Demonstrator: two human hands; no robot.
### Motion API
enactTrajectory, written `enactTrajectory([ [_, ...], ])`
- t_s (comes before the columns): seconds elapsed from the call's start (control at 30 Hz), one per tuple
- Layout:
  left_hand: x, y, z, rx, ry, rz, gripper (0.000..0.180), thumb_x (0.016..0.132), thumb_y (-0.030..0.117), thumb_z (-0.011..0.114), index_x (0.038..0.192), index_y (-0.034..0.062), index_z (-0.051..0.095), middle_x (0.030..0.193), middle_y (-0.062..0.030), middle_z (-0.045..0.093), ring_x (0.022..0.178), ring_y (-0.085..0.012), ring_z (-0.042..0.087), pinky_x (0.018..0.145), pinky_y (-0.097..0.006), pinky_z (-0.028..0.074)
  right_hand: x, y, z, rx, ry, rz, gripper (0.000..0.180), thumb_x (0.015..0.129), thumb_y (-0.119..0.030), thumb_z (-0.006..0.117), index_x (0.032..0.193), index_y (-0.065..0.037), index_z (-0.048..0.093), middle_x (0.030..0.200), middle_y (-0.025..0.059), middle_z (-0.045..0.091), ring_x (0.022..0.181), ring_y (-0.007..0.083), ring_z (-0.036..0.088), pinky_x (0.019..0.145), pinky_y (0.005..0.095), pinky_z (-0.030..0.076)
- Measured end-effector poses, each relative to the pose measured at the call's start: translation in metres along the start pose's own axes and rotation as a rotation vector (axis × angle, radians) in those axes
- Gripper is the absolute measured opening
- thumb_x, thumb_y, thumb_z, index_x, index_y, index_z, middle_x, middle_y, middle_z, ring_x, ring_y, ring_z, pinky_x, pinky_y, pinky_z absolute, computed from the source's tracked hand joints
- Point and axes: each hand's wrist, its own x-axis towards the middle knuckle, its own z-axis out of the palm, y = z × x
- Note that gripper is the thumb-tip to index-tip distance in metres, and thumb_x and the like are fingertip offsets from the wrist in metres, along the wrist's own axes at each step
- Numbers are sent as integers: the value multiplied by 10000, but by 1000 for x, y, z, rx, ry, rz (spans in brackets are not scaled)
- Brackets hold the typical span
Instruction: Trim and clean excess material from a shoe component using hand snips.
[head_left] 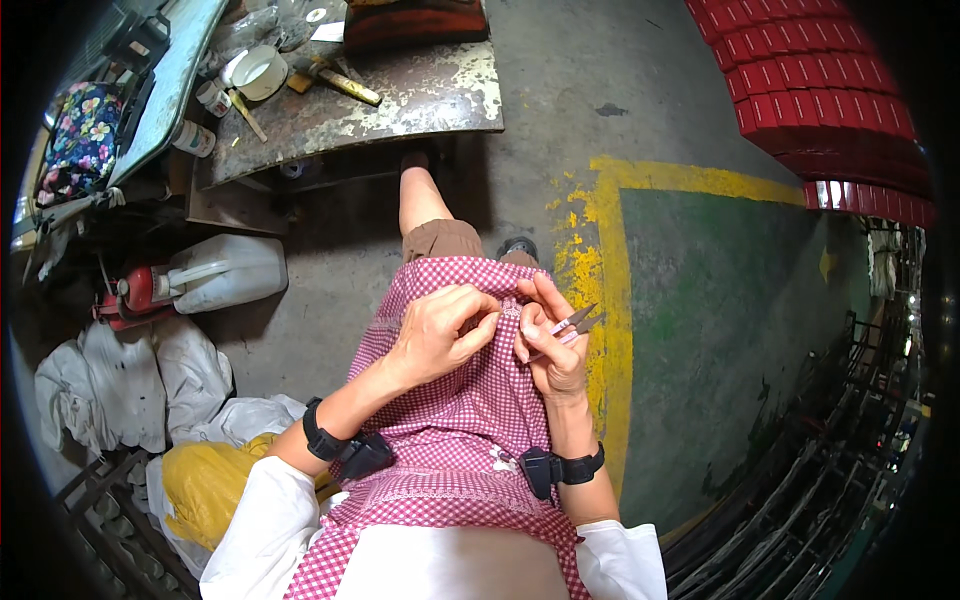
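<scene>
Many white-marked red boxes are stacked beyond right hand, half-curled; snips held across it; left hand pinched closed, contents unclear.

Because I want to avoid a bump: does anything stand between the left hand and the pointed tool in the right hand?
Yes: seen from above, curled fingers of the right hand lie between the left hand and the pointed tool. Nothing else visible blocks it.

Two bare hands; one pair of dark-bladed snips; two black wrist straps; one translucent white plastic jug.
</scene>
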Motion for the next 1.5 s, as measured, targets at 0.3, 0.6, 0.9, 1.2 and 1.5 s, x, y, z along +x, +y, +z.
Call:
enactTrajectory([
  [0.3,0,0,4,32,3,38,111,744,74,642,847,33,638,725,-77,615,608,-193,578,549,-291,444,1,2,3,-82,34,8,573,744,146,554,1284,21,407,1241,189,480,745,119,569,525,213,519],
  [0.6,0,-3,4,34,-7,34,105,743,71,643,842,34,642,731,-78,621,629,-204,585,566,-294,452,1,8,5,-170,150,-19,504,746,137,589,1224,77,440,1168,226,527,807,156,619,497,208,538],
  [0.9,1,-4,3,36,-37,46,113,751,70,634,852,21,644,746,-83,629,650,-209,596,591,-302,459,1,8,8,-199,186,-26,483,750,133,581,1211,75,451,1158,233,533,805,168,625,504,200,539],
  [1.2,2,-5,3,49,-41,46,109,751,65,630,851,24,642,741,-83,627,651,-214,599,592,-303,462,1,9,8,-239,186,-46,462,758,129,589,1199,84,457,1137,221,545,827,181,626,525,238,560],
  [1.5,1,-6,3,140,11,58,107,747,66,634,845,25,622,753,-81,622,650,-213,598,585,-304,468,3,16,12,-350,182,-71,423,774,109,591,1181,69,482,1134,194,552,834,177,622,551,245,565],
])
